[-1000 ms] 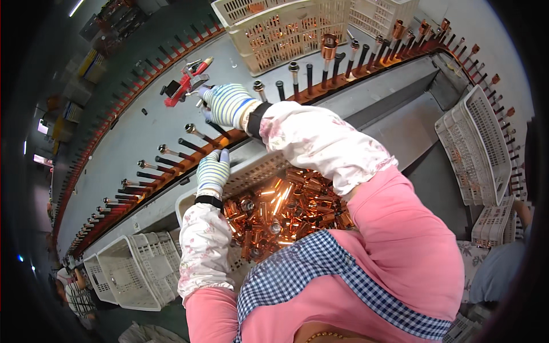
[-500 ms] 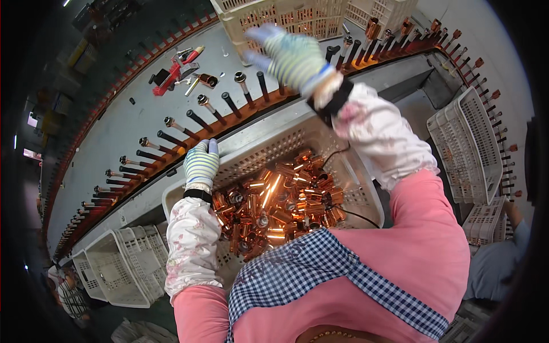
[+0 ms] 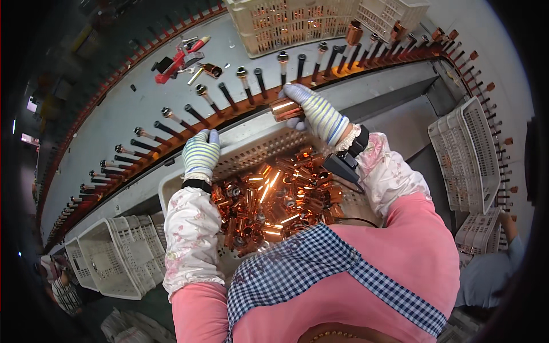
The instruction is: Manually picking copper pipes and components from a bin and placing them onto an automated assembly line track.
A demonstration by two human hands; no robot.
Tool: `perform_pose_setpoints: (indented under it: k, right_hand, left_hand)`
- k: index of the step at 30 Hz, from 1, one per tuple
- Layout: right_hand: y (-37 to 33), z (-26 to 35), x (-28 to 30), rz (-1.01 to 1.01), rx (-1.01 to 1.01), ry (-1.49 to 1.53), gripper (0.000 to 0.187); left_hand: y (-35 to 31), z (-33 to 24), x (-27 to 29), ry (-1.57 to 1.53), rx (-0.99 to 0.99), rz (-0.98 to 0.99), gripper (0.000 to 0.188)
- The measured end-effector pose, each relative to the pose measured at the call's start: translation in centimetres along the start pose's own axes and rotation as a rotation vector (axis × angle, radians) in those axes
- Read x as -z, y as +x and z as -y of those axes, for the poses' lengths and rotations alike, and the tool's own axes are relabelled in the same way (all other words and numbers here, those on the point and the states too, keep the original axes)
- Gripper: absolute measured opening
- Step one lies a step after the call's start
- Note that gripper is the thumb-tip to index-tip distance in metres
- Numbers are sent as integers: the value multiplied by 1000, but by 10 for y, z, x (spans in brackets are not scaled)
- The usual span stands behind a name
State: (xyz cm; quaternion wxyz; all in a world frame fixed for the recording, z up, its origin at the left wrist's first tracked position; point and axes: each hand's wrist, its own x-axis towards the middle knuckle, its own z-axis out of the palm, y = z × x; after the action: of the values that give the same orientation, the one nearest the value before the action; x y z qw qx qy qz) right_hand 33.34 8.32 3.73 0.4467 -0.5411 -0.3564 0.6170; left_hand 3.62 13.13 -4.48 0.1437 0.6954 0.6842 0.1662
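My right hand (image 3: 320, 114), in a striped glove, holds a short, shiny copper tube (image 3: 286, 108) between thumb and fingers. It is above the far rim of a pale plastic crate, just in front of the row of upright pegs (image 3: 260, 83). My left hand (image 3: 201, 153), gloved alike, has its fingers bent over the far left rim of this crate (image 3: 171, 186). The undersides of those fingers are hidden. Inside the crate lies a heap of copper tubes (image 3: 274, 200), with a bright glare on several of them.
A curved rail of black pegs and metal-tipped rods borders the grey table (image 3: 108, 114). Red-handled tools (image 3: 171, 67) lie on it beside a loose copper piece (image 3: 213, 70). Another crate (image 3: 291, 31) of copper parts stands behind. Stacked crates (image 3: 466, 154) flank me; a person's arm (image 3: 509, 228) shows at right.
My right hand has come back toward me from near the far crate and now holds a copper tube. The pegs have shifted along the rail. My left hand stays at the crate rim.
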Motion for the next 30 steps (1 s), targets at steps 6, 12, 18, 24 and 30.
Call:
perform_pose_setpoints:
  k: [6,12,18,24,30]
  right_hand:
    - [24,-51,43,340,-200,645,45]
    - [12,-44,27,251,-238,688,52]
    - [6,-51,14,375,-52,435,60]
    - [2,-52,4,303,590,-331,68]
    - [8,-60,5,345,413,-125,61]
  left_hand:
    - [6,-1,-12,41,28,34,44]
    - [3,6,-18,28,35,-7,45]
    - [3,6,-13,10,31,-2,45]
    - [4,1,-11,19,63,24,48]
    - [6,1,-12,26,66,39,48]
